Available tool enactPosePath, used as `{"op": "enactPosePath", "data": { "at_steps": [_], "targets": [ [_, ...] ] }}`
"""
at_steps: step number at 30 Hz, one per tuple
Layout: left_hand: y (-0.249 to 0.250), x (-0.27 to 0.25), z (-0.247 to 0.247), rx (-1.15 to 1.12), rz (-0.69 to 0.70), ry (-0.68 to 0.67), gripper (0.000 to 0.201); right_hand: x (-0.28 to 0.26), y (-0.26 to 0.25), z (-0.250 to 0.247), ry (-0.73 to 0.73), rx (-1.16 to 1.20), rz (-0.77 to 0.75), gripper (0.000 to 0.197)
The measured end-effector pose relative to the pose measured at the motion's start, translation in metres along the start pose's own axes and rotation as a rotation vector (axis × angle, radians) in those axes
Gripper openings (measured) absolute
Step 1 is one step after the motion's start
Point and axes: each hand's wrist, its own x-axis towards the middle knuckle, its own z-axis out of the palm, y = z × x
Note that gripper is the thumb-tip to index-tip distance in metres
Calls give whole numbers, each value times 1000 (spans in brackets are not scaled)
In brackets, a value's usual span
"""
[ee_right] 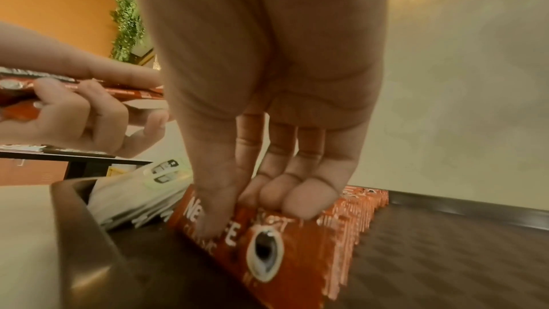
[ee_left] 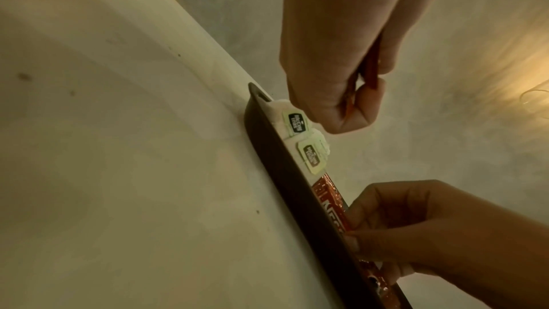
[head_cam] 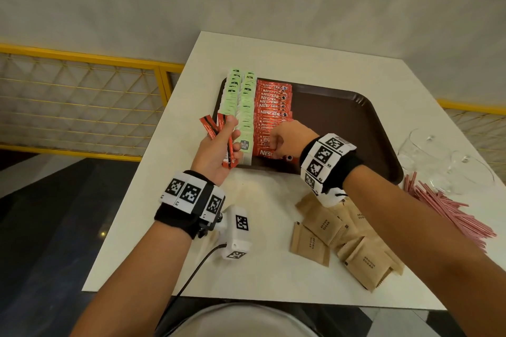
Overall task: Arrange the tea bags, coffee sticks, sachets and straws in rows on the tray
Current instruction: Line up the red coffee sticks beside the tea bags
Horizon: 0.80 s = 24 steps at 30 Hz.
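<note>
Nearest us on the white table point(head_cam: 153, 227) we record a loose heap of brown sugar sachets point(head_cam: 353, 241), lying off the tray, and to their right a sprawl of pink straws point(head_cam: 449, 208), also off the tray. Beyond these sits the dark brown tray point(head_cam: 342, 117). At its near left edge the right hand point(head_cam: 287, 139) has fingers curled down and pinches the nearest coffee stick point(ee_right: 267, 255) of the red row; the right wrist view confirms thumb and fingertips pressed on that stick's printed face, a detail the head view blurs. The left hand point(head_cam: 219, 145) hovers over the tray's left rim, fingers curled round a small bundle of spare coffee sticks point(head_cam: 219, 131) that fan out above the fist; the left wrist view shows only a thin red edge in that grip. On the tray, the row of coffee sticks point(head_cam: 271, 107) runs from near edge to far edge, overlapping like shingles. Just left of it lie two rows of green-tagged tea bags point(head_cam: 238, 101), touching the left rim; the left wrist view alone shows their tags edge-on above the rim. The tray's right half is bare brown surface. Far right on the table stand clear glasses point(head_cam: 427, 156). Behind, a yellow railing point(head_cam: 82, 57).
</note>
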Motion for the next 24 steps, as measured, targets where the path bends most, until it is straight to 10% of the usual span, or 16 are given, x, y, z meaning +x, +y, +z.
{"op": "enactPosePath", "data": {
  "at_steps": [24],
  "targets": [
    [6, -6, 5, 12, -58, -98, 27, 0, -5, 3, 190, 77, -184, 14]
  ]
}}
